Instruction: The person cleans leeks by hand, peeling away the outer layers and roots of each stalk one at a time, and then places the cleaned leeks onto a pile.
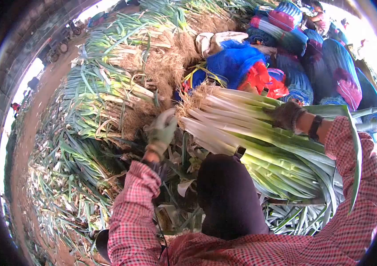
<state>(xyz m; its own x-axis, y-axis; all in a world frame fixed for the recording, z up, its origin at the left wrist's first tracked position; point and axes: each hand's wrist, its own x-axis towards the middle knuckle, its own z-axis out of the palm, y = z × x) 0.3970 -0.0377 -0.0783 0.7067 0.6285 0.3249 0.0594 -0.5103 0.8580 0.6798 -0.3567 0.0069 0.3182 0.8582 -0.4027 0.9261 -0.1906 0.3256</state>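
A large bunch of leeks [241, 124] lies in front of me, its rooty ends to the left and its green leaves to the right. My right hand [287, 116], in a dark glove, rests on the upper side of the bunch near the leaves, its fingers partly hidden. My left hand [162, 128], in a pale greenish glove, is blurred beside the root ends; whether it holds anything does not show. Just above the bunch are a blue net [232, 62] and a red plastic piece [259, 80].
Piled leeks [104, 102] line the left and top. Filled blue net bags [339, 66] stand at the upper right. My knee [228, 195] is below the bunch. Loose leaves [64, 199] litter the ground. Another person [319, 17] is at the top right.
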